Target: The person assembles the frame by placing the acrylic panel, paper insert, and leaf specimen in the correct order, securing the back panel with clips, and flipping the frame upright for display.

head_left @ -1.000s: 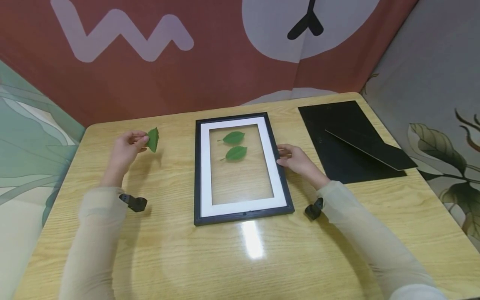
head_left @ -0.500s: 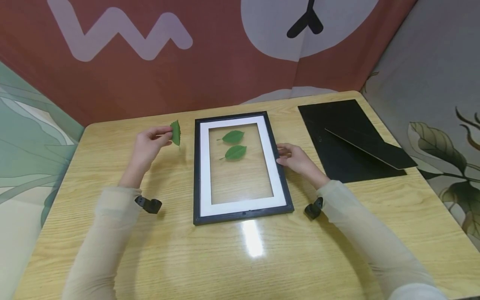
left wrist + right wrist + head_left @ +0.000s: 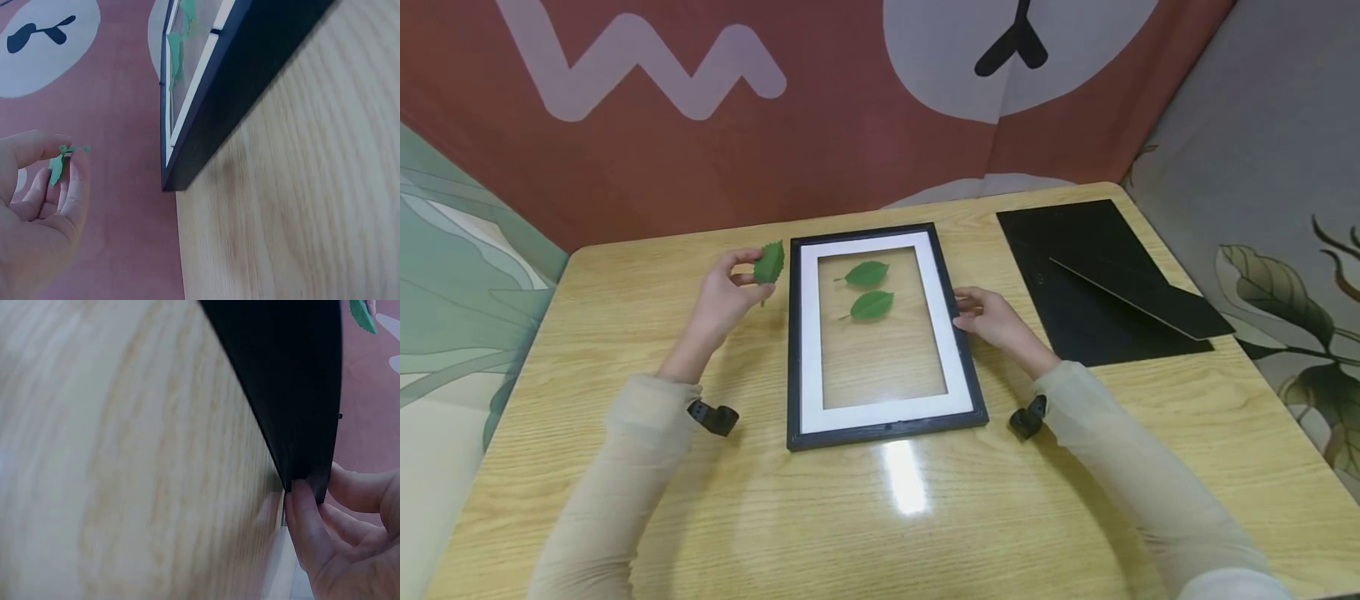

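My left hand (image 3: pixel 726 290) pinches a green leaf (image 3: pixel 769 263) with toothed edges, held up just left of the picture frame (image 3: pixel 887 423). In the left wrist view, thumb and fingers meet at the stalk end of that leaf (image 3: pixel 57 169). The frame has a black border and a white mat, and lies flat on the table. Two more green leaves, an upper leaf (image 3: pixel 867 273) and a lower leaf (image 3: pixel 871 305), lie inside its window, one above the other. At the frame's right side my right hand (image 3: pixel 992 320) grips the black edge between thumb and fingers, as the right wrist view shows.
To the right lies a black backing board (image 3: pixel 1060 242) with its stand flap (image 3: pixel 1157 304) raised at an angle and reaching past the board. The wooden table (image 3: pixel 737 500) ends at a red patterned wall (image 3: pixel 820 150) behind and a grey floral wall (image 3: pixel 1247 167) on the right.
My left hand has carried the leaf rightward from the table's left side to beside the frame, and the leaf has turned its broad face more into view. The right hand stays at the frame.
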Action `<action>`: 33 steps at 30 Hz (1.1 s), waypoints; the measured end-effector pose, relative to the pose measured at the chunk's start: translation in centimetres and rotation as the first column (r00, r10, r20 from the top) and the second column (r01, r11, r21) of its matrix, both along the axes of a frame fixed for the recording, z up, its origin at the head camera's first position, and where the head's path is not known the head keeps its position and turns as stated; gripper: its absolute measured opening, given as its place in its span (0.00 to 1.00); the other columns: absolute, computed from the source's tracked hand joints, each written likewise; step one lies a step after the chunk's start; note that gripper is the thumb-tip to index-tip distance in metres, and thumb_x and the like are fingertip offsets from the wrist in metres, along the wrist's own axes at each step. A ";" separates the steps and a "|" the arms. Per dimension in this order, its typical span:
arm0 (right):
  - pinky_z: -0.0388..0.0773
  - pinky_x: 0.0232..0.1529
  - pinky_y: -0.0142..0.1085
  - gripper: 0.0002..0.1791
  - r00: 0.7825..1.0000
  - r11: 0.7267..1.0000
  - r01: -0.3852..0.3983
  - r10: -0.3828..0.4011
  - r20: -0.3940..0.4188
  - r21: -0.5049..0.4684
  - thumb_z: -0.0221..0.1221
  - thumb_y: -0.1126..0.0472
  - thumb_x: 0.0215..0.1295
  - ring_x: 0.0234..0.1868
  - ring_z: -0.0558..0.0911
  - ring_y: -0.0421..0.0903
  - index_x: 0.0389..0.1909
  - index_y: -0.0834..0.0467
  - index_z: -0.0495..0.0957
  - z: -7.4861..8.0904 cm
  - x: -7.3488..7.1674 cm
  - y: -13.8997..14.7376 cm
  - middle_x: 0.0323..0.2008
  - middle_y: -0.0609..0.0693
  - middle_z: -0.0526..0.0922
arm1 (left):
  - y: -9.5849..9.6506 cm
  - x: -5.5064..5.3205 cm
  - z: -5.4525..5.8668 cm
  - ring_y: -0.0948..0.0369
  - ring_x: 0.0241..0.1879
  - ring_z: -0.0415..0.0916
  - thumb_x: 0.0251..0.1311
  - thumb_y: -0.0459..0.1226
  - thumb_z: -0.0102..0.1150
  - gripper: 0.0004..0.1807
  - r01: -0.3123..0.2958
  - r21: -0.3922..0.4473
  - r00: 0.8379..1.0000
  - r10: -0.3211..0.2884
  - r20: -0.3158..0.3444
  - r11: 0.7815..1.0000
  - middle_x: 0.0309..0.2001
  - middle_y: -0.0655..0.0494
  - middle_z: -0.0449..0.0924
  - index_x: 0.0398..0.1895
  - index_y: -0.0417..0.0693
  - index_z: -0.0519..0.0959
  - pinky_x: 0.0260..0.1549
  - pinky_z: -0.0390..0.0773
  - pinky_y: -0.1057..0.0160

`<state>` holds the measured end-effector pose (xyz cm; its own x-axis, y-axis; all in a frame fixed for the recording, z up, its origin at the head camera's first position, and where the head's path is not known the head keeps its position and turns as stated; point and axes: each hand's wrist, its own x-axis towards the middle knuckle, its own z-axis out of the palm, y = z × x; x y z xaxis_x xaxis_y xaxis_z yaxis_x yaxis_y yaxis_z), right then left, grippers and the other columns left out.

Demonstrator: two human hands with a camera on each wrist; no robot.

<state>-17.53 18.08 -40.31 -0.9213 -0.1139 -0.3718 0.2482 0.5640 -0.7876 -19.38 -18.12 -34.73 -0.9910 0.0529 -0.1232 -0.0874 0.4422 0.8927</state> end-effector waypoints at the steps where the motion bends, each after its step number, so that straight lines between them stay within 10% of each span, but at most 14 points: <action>1: 0.74 0.63 0.47 0.31 1.000 1.000 0.000 0.000 -0.001 0.001 0.51 0.67 0.69 0.66 0.69 0.60 0.72 0.62 0.55 0.0 0.0 0.0 0.66 0.66 0.66 | 0.1 0.0 0.0 0.54 0.58 0.71 0.60 0.31 0.59 0.31 0.010 0.005 1.000 -0.010 -0.001 1.000 0.68 0.45 0.62 0.68 0.43 0.63 0.36 0.79 0.75; 33: 0.74 0.63 0.46 0.31 1.000 1.000 0.002 -0.002 -0.006 -0.010 0.51 0.67 0.69 0.66 0.68 0.60 0.71 0.61 0.56 0.0 0.0 0.0 0.66 0.65 0.66 | 5.2 1.5 -2.4 0.50 0.46 0.80 0.61 0.30 0.58 0.19 0.217 -0.082 0.976 -0.217 0.013 0.973 0.52 0.41 0.77 0.56 0.39 0.73 0.39 0.80 0.68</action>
